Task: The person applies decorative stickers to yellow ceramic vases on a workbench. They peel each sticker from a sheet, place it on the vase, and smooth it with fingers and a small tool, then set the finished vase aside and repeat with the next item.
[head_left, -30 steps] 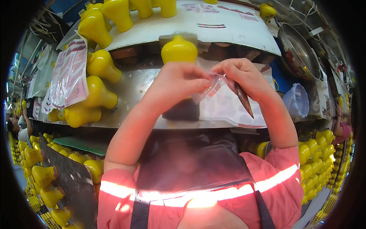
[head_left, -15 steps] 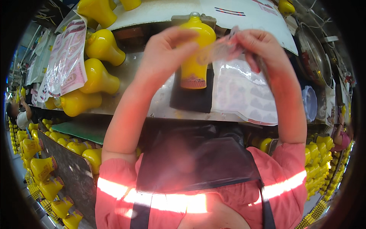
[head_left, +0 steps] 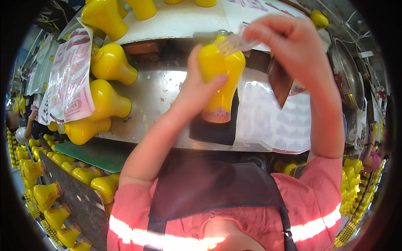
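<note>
A glossy yellow bottle (head_left: 226,94) with a clear neck and a patterned band at its base lies on a black pad (head_left: 214,134) in front of me. My left hand (head_left: 202,85) is wrapped round its left side, thumb across the front. Over the bottle's shoulder, my right hand (head_left: 289,42) pinches a thin translucent decal film (head_left: 235,44), whose free end reaches the yellow surface. Below that hand hangs a flat brown blade-like piece (head_left: 279,81); how it is held is hidden. Beside the pad lies a sheet of decals (head_left: 272,119).
Several yellow bottles (head_left: 114,62) lie along the left of the metal worktop (head_left: 155,121), partly under a pink-printed sheet (head_left: 72,79). A round metal pan (head_left: 349,73) stands at right. Below the bench are a green board (head_left: 86,156) and rows of yellow bottles. Another person (head_left: 31,121) is far left.
My left hand has come down from the film onto the bottle and grips it. The right hand has brought the film over the bottle's shoulder. The whole view has shifted slightly.
</note>
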The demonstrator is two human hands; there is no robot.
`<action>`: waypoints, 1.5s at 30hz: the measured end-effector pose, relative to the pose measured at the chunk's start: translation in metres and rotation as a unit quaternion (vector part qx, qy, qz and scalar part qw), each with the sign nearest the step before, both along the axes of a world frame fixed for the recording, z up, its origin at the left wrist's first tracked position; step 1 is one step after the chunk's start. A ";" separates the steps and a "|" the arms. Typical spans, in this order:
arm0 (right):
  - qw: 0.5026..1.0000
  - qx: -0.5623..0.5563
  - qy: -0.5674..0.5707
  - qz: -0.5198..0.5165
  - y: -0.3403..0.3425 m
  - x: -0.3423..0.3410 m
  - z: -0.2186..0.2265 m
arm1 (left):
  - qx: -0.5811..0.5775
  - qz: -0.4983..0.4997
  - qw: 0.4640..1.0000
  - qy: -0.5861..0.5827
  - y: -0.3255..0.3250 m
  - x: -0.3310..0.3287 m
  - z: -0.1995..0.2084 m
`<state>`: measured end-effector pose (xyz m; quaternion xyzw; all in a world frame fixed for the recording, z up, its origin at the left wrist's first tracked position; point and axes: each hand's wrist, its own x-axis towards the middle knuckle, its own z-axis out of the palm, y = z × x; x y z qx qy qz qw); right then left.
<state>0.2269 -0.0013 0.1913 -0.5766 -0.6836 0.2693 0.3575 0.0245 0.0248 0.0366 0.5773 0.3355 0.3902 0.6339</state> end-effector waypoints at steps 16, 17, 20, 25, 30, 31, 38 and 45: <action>0.878 0.310 -0.353 0.089 -0.065 -0.034 -0.058 | 0.048 0.115 0.984 0.130 0.013 -0.016 0.045; 0.874 0.312 -0.365 0.079 -0.068 -0.036 -0.059 | 0.033 0.106 0.983 0.144 0.010 -0.017 0.050; 0.844 0.344 -0.405 0.071 -0.074 -0.043 -0.062 | 0.040 0.088 0.990 0.105 0.009 -0.012 0.061; 0.818 0.394 -0.419 0.019 -0.077 -0.049 -0.066 | 0.065 0.051 0.996 -0.038 0.017 -0.002 0.071; 0.846 0.337 -0.411 0.040 -0.067 -0.054 -0.096 | 0.195 0.111 0.962 0.152 0.024 0.000 0.052; 0.849 0.325 -0.413 0.044 -0.067 -0.054 -0.103 | 0.212 0.122 0.959 0.145 0.024 -0.001 0.045; 0.837 0.278 -0.467 0.054 -0.092 -0.058 -0.114 | 0.180 0.125 0.974 0.053 0.016 -0.011 0.005; 0.962 0.188 -0.171 -0.103 -0.045 -0.027 -0.101 | 0.364 0.078 0.920 0.119 0.004 -0.023 -0.017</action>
